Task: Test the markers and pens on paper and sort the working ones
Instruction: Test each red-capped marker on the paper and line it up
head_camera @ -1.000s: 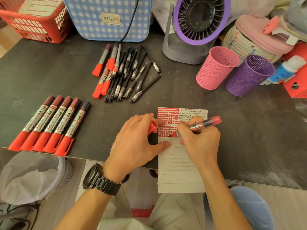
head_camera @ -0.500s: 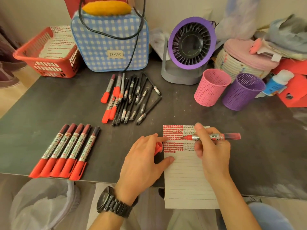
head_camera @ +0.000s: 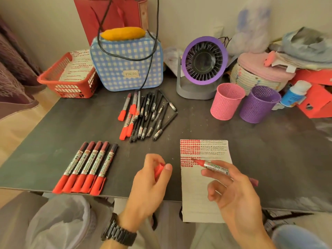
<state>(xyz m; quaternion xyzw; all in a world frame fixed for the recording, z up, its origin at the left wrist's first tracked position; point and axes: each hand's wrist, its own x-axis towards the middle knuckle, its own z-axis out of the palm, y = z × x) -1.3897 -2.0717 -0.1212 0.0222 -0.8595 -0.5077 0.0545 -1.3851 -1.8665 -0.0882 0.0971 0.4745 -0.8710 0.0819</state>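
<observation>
Five capped red markers (head_camera: 86,168) lie side by side at the near left of the dark desk (head_camera: 71,126). Farther back, mid-desk, sits a loose pile of red markers and black pens (head_camera: 147,115). My left hand (head_camera: 149,186) pinches a red cap (head_camera: 159,170) between thumb and fingers, just left of the lined paper (head_camera: 203,194). My right hand (head_camera: 233,193) holds an uncapped red marker (head_camera: 213,167) in its fingertips, tip pointing left at the red marks on the sheet; whether it touches, I cannot tell. A pink mesh cup (head_camera: 226,101) and a purple mesh cup (head_camera: 258,105) stand at the far right.

left hand (head_camera: 149,182) wrist: black link-band watch (head_camera: 118,234) | forearms: bare | lap: pale grey-beige cloth (head_camera: 203,236)
</observation>
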